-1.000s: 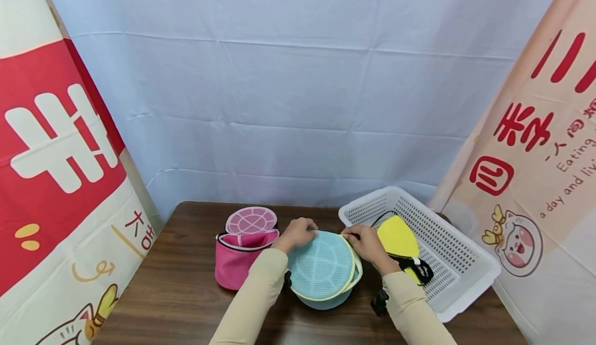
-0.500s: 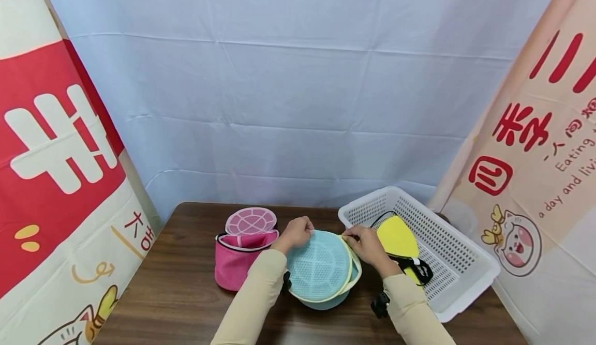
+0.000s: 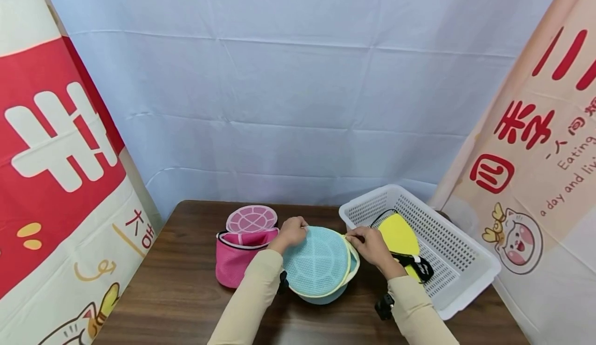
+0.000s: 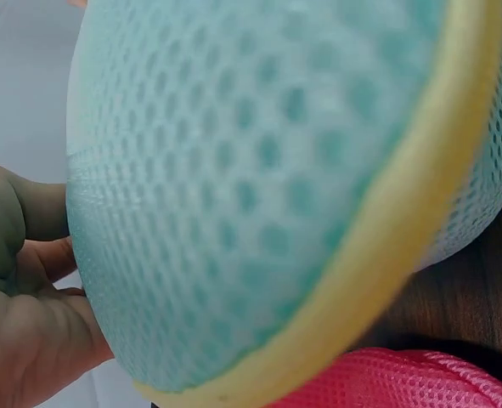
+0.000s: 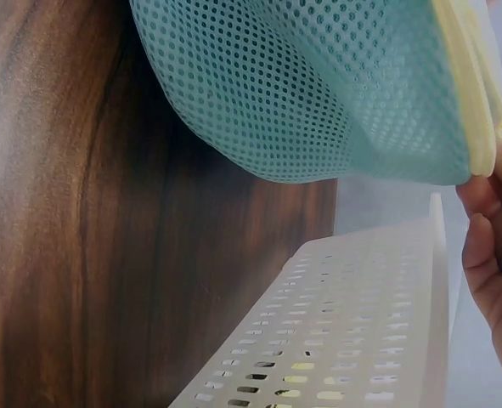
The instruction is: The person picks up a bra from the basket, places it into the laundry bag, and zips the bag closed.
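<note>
A round light-blue mesh laundry bag with yellow trim is held between both hands above the dark wooden table, its lid facing up. My left hand grips the lid's far left edge; in the left wrist view the lid's mesh covers its fingertips. At the far right of the rim, my right hand pinches the yellow edging between thumb and fingers. A gap shows between lid and body along the right side. Whether a zipper pull is between the right fingers cannot be seen.
Left of the blue bag stands a pink mesh laundry bag with its pink lid raised. A white perforated basket on the right holds a yellow item with black trim. The wooden table ends at a pale cloth backdrop.
The blue bag has shifted slightly left together with my left hand. My right hand stays at the rim, almost in the same place. The pink bag and the basket have not moved.
</note>
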`<action>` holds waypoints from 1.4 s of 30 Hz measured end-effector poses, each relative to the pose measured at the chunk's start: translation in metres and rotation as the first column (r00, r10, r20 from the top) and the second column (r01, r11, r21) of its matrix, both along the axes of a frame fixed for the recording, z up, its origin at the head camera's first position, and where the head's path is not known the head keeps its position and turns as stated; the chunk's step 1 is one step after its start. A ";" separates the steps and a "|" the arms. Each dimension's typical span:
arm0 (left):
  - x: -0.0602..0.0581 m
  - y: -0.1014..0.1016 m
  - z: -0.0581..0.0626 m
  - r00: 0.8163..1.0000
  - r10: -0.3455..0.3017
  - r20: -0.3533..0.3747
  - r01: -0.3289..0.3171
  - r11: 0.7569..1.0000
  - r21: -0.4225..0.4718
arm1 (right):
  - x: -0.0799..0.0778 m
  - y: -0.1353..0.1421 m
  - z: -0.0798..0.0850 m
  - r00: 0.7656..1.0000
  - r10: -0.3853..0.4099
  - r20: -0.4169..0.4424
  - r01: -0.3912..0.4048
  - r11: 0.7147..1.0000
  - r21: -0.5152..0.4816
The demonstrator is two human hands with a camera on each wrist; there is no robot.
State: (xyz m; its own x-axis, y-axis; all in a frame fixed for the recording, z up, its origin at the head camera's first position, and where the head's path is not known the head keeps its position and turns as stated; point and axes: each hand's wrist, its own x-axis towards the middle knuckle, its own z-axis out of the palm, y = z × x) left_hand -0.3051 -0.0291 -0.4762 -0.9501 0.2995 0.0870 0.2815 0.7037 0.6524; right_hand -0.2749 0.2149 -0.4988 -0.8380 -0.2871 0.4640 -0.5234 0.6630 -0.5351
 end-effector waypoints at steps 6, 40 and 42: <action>0.000 -0.002 -0.002 0.996 0.078 0.044 -0.080 0.996 0.045 | 0.003 0.001 0.001 0.999 -0.034 0.004 0.034 0.999 0.023; 0.013 0.013 -0.014 0.874 0.479 0.082 -0.485 0.856 0.179 | 0.033 0.007 -0.012 0.962 -0.125 0.241 0.171 0.969 -0.180; 0.013 0.015 -0.014 0.863 0.497 0.093 -0.506 0.841 0.194 | 0.035 0.007 -0.012 0.963 -0.137 0.233 0.178 0.970 -0.166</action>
State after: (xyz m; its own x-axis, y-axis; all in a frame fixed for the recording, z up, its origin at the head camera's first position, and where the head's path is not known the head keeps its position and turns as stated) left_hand -0.2920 -0.0140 -0.4902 -0.9694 -0.2394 0.0547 -0.1009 0.5914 0.8000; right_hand -0.2400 0.2220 -0.5107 -0.9523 -0.0700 0.2969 -0.2769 0.6071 -0.7449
